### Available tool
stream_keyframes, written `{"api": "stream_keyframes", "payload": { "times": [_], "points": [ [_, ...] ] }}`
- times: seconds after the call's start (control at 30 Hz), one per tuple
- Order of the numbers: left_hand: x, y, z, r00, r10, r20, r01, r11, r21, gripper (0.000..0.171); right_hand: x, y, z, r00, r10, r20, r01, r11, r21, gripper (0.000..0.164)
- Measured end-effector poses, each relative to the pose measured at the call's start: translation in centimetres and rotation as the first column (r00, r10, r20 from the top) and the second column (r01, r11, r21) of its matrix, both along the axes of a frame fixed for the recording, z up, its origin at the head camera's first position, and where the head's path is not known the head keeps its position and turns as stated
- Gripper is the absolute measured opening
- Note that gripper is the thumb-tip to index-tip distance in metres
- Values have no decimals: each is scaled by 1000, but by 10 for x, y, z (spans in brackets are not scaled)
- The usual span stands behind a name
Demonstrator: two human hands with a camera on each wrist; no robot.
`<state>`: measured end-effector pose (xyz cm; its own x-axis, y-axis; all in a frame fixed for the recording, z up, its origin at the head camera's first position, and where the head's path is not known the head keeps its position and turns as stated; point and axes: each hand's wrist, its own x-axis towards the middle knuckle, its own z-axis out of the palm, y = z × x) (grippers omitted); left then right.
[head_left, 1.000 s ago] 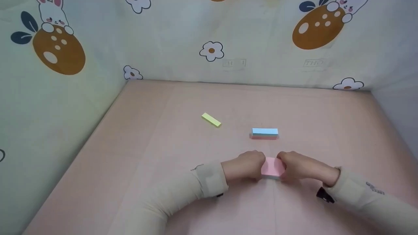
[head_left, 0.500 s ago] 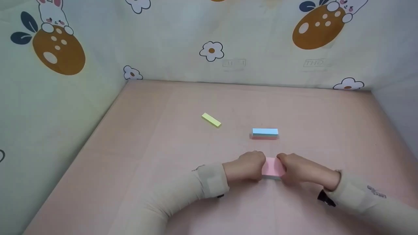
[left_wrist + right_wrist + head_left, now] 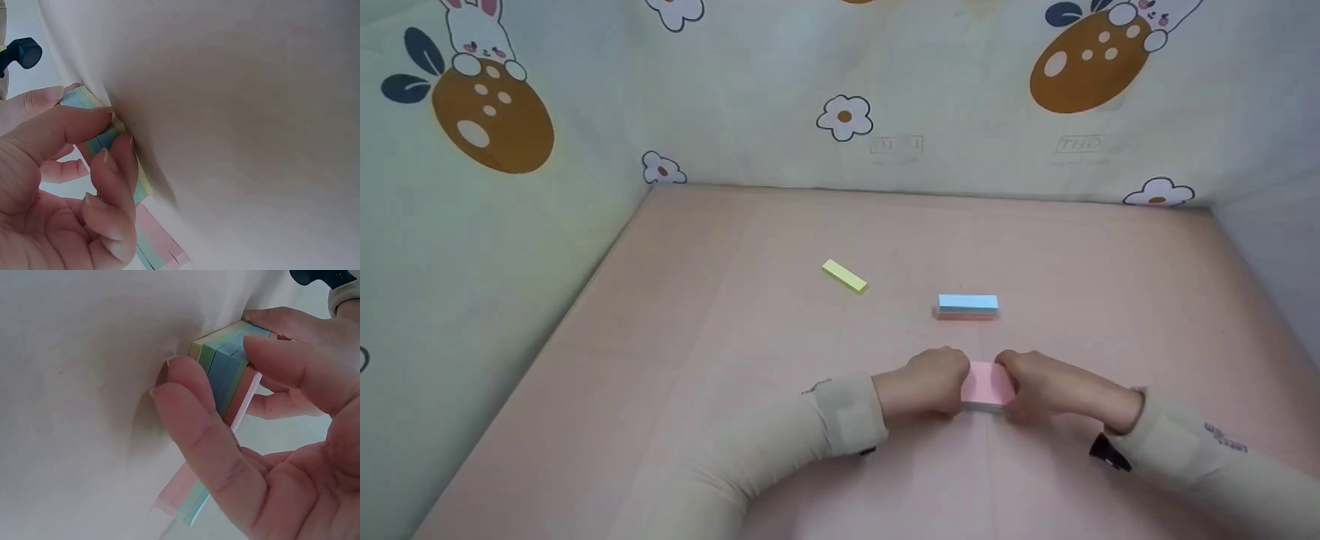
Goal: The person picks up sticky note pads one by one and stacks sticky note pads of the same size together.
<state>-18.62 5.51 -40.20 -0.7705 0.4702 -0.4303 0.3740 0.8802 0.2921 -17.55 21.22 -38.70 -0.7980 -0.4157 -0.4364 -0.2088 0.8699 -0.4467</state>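
Note:
Between both hands sits a thick stack of sticky notes (image 3: 987,382), its top sheet pink. In the right wrist view the stack's edges (image 3: 228,374) show yellow, green, blue and pink layers. My left hand (image 3: 928,381) grips its left side with curled fingers, and my right hand (image 3: 1054,384) holds the right side the same way. Just beyond lies a narrow block of sticky notes (image 3: 967,304), blue on top and pink at the bottom. Farther back to the left is a thin yellow strip pad (image 3: 844,277), lying at a slant and apart from the hands.
The pink-covered table (image 3: 697,315) meets a patterned cloth wall (image 3: 750,97) at the back, with more cloth at the left and right sides. Dark wrist camera parts (image 3: 1110,453) show at the sleeves.

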Motion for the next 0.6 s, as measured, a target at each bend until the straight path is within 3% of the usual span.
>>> {"api": "stream_keyframes", "payload": {
  "times": [0.23,0.6],
  "points": [
    [-1,1,0,1000,-21,-13,21,1000,-18,29,1,5,9,997,-21,70,22,1000,-14,60],
    [-2,0,3,1000,-24,7,24,1000,3,24,5,4,14,997,10,78,-7,999,-40,71]
  ]
}}
